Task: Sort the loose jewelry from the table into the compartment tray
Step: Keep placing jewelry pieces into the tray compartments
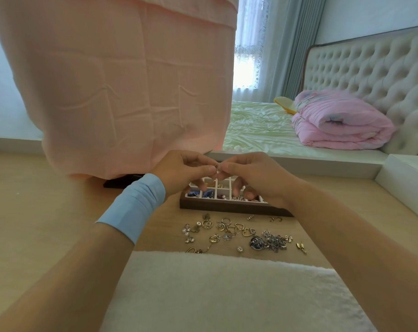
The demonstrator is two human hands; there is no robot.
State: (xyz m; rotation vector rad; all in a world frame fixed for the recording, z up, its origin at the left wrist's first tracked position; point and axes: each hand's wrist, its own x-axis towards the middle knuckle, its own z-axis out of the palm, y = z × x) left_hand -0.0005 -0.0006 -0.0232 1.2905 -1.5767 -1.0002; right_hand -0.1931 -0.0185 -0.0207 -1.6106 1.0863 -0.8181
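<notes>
Two hands meet above the tray (227, 207), fingertips together. The left hand (186, 171) and right hand (253, 176) both pinch one tiny metal piece (217, 167) between thumb and forefinger, held up in the air over the back compartments; too small to say what kind it is. A blue band (136, 204) wraps the left wrist. The tray sits on the wooden table (59, 200), dark frame, white dividers, with blue bits in the front left cells and small beads in the cells further right. Nearer the camera, loose jewelry (239, 233) lies scattered on the table: gold heart hoops (239, 227), a silver chain (272, 242) in a heap, pearl pieces (187, 232) off to the left. A pink cloth (131, 80) hangs behind the tray. A white cushion (227, 291) fills the near edge.
</notes>
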